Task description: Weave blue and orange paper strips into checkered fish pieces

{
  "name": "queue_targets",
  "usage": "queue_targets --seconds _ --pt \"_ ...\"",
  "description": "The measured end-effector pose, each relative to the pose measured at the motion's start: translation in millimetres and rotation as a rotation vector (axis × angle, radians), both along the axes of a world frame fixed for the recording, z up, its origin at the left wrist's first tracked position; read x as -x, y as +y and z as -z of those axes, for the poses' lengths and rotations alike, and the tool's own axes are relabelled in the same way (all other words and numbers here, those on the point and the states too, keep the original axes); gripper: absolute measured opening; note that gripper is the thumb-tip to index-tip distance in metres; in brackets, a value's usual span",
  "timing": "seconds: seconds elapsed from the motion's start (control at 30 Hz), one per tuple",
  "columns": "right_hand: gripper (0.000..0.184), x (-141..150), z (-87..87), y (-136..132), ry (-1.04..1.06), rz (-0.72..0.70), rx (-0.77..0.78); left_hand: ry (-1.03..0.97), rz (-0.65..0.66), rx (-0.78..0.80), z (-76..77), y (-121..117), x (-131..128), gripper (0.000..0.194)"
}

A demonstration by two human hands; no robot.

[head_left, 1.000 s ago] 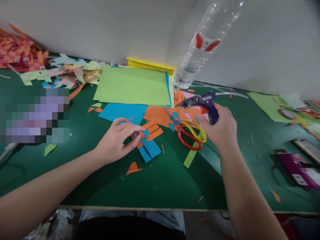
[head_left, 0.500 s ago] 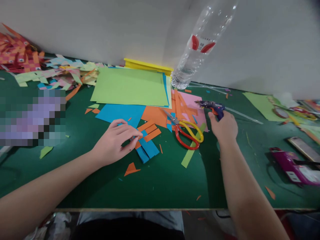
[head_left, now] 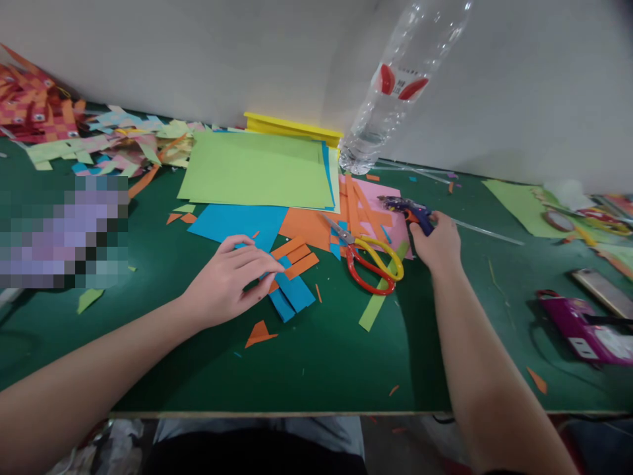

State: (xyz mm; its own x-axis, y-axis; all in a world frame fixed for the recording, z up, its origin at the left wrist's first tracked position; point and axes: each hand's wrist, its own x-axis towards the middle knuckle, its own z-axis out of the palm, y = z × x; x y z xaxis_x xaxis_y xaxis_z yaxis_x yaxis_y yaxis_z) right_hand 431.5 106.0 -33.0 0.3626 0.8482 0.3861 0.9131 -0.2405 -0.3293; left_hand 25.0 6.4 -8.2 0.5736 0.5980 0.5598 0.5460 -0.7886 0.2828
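My left hand (head_left: 237,276) pinches the left edge of a woven piece of orange and blue paper strips (head_left: 295,290), which lies on the table. Its thumb and forefinger are curled over that edge. In my right hand (head_left: 439,243) is a dark blue hot glue gun (head_left: 414,212), gripped by the handle. The gun's nozzle points left, over pink paper, and a clear glue stick (head_left: 487,231) extends from its back. Between the hands lie scissors (head_left: 373,260) with red and yellow handles, partly over a light green strip (head_left: 374,310).
A stack of green sheets (head_left: 260,168) lies at the back, beside a tilted plastic bottle (head_left: 390,99). Paper scraps (head_left: 143,142) and woven orange-red pieces (head_left: 37,105) pile at back left. A purple power strip (head_left: 576,323) and a phone (head_left: 601,290) are at right.
My right hand has moved slightly left and away from me, and the glue gun has shifted left with it. My left hand and the woven piece stay nearly still.
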Motion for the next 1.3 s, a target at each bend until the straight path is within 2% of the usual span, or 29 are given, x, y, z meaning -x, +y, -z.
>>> queue_targets --seconds 0.07,0.17,0.33,0.43,0.57,0.73,0.9,1.07,1.3 --pt "0.054 4.3 -8.4 -4.6 -0.007 -0.024 0.001 0.008 -0.001 -0.004 -0.1 0.6 1.6 0.015" --pt "0.047 17.6 -25.7 -18.1 0.004 -0.139 -0.022 0.017 -0.015 -0.019 -0.8 2.0 4.2 0.015" --pt "0.029 49.4 -50.8 -46.0 0.049 -0.325 0.106 0.026 -0.072 -0.01 -2.4 2.7 5.9 0.014" --pt "0.036 63.3 -57.8 -57.2 -0.036 -0.481 0.247 0.031 -0.096 0.011 -2.2 2.2 5.8 0.016" --pt "0.045 68.2 -55.7 -62.4 -0.099 -0.61 0.369 0.057 -0.148 0.011 0.0 3.3 6.9 0.015" --pt "0.046 69.4 -49.3 -61.0 -0.153 -0.627 0.472 0.068 -0.232 0.029 3.3 5.5 8.9 0.019" --pt "0.037 77.0 -50.8 -61.1 -0.175 -0.625 0.502 0.108 -0.261 0.063 5.8 6.1 8.8 0.016" --pt "0.025 79.5 -52.4 -62.6 -0.217 -0.603 0.421 0.151 -0.265 0.117 5.6 6.3 9.0 0.014" --pt "0.03 73.2 -59.6 -67.0 -0.1 -0.629 0.267 0.169 -0.247 0.17 6.6 7.1 10.0 0.018"
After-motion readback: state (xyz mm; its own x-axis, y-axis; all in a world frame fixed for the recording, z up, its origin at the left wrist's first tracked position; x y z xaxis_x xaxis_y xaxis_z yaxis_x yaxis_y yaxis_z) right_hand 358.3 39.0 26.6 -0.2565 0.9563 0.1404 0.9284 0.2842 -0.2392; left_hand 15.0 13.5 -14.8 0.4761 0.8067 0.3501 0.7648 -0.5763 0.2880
